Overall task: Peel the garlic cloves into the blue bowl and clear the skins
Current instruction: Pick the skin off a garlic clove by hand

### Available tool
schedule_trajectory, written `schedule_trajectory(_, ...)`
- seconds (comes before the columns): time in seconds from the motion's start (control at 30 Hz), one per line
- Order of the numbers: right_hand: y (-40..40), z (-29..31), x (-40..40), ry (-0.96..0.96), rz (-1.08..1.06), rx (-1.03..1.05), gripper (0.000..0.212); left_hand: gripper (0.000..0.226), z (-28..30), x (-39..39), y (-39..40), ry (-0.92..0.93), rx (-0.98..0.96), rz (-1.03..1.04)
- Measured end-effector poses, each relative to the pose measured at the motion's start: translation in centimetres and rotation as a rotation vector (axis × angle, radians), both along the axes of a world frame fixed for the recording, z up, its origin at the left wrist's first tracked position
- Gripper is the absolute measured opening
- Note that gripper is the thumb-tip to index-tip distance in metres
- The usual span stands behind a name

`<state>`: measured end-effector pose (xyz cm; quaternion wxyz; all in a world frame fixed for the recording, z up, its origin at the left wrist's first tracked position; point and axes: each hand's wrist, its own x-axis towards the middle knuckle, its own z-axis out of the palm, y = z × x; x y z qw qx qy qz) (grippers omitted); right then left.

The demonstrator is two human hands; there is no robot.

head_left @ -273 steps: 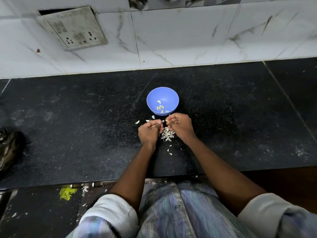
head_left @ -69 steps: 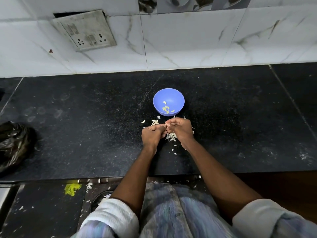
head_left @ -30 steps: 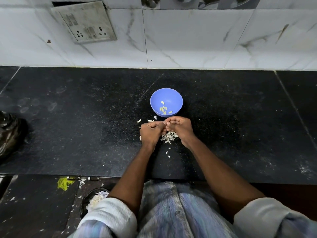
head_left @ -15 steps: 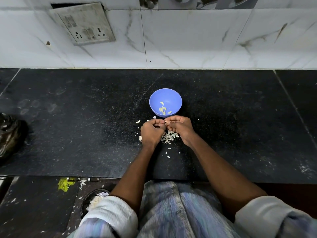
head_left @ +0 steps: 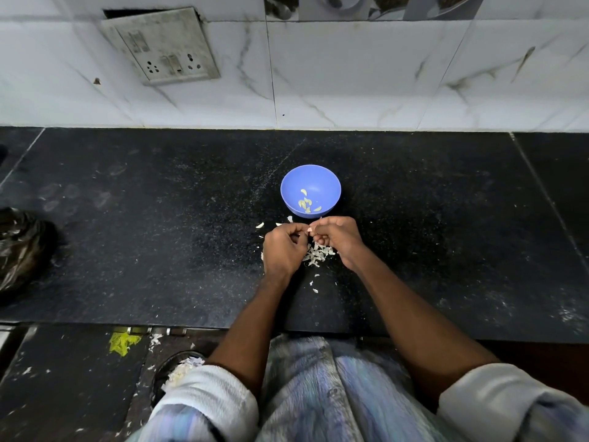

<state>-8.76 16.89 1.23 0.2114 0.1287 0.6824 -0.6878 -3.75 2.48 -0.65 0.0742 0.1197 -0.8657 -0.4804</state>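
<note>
The blue bowl [head_left: 310,180] stands on the black counter [head_left: 159,234] and holds several peeled garlic cloves [head_left: 307,203]. Just in front of it my left hand [head_left: 282,248] and my right hand [head_left: 339,239] meet fingertip to fingertip. Both have curled fingers and pinch a small garlic clove [head_left: 309,229] between them, most of it hidden. A heap of white skins [head_left: 318,254] lies under and between my hands. Loose cloves or skin bits [head_left: 260,225] lie left of the bowl.
A black plastic bag [head_left: 22,250] sits at the counter's left edge. The tiled wall with a switch plate [head_left: 162,47] rises behind. Below the counter edge a round container [head_left: 178,368] with white skins and a yellow scrap [head_left: 122,342] lie on the floor.
Both hands stay in front of the bowl, working the clove; fingertips have shifted slightly. The camera view moved a little. The skin heap and bowl have not moved.
</note>
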Motion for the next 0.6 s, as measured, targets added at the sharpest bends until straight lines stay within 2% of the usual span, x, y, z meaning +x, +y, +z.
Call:
schedule_trajectory(0.3,0.1,0.5,0.3,-0.064,-0.001,-0.054,0.017,0.017,0.1,0.7,0.2,0.036,-0.280,-0.015)
schedule_trajectory(0.43,0.4,0.6,0.7,-0.026,0.045,-0.075,0.018,0.017,0.2,0.9,0.3,0.036,-0.252,0.048)
schedule_trajectory(0.6,0.0,0.8,1.0,0.049,-0.008,0.068,0.012,0.015,0.3,0.9,0.3,0.022,-0.156,-0.034)
